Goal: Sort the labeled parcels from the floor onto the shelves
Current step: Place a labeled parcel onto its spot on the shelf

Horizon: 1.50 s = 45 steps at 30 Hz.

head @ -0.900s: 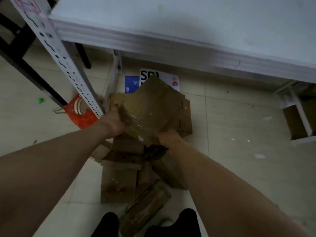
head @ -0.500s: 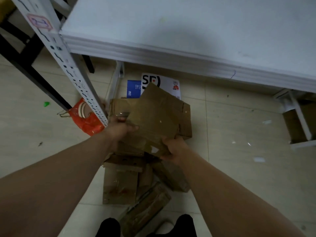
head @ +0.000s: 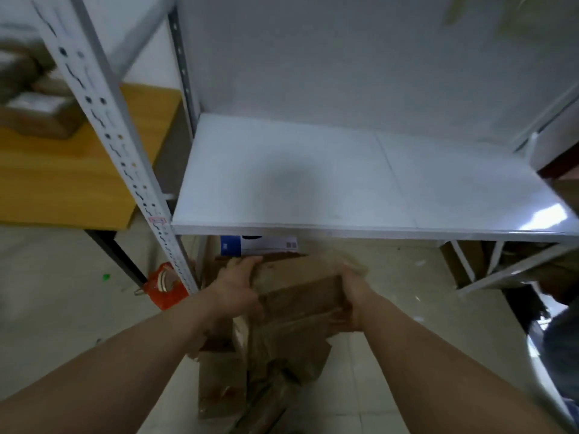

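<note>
we hold a flat brown cardboard parcel (head: pixel 300 296) between both outstretched forearms, just below the front edge of the white metal shelf (head: pixel 313 189). our left hand (head: pixel 233 291) grips its left edge, fingers extended along the top; our right hand (head: pixel 352 292) clasps the right edge.

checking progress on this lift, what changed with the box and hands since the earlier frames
The box, tilted before, is now level and nearer the front edge of the white shelf. The left hand and right hand keep gripping its sides. The pile on the floor, the orange bag and the envelope under the shelf stayed put.
</note>
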Each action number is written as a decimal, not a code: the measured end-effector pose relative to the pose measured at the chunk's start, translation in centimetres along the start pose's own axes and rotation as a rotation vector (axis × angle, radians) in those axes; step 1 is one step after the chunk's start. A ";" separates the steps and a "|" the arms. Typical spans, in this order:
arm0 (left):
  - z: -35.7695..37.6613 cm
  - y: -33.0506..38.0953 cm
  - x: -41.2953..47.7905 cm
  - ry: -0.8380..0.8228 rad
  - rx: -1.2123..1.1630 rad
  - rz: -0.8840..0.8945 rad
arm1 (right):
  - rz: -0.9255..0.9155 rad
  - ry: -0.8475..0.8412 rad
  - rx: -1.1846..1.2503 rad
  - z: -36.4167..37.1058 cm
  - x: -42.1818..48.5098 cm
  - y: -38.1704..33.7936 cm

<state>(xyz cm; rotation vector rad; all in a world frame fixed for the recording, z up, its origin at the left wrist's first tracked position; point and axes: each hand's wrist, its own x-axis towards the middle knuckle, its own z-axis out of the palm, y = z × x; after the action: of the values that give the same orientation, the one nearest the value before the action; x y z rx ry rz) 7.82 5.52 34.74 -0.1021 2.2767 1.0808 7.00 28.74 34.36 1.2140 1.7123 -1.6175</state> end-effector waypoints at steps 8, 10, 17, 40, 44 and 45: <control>-10.5 15.2 -11.8 0.050 0.375 0.425 | -0.062 0.109 0.214 -10.7 -18.9 -7.4; -12.4 18.5 -14.1 0.084 0.404 0.525 | -0.127 0.099 0.287 -12.5 -22.1 -8.7; -15.3 25.5 -20.8 0.151 0.503 0.790 | -0.276 0.089 0.290 -17.1 -31.1 -11.4; -18.7 29.0 -25.6 -0.237 -0.587 0.553 | -0.981 -0.158 0.410 -22.6 -40.7 -14.4; -20.9 30.0 -26.1 -0.173 -0.487 0.705 | -0.994 -0.035 0.286 -23.4 -42.2 -15.7; -21.6 30.4 -26.1 -0.151 -0.501 0.718 | -1.008 -0.032 0.270 -23.2 -42.7 -16.2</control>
<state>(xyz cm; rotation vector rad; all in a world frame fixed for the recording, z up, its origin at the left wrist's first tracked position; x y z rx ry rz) 8.76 5.27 80.23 0.6182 1.8827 1.9296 19.27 41.06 82.56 0.3611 2.3103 -2.4491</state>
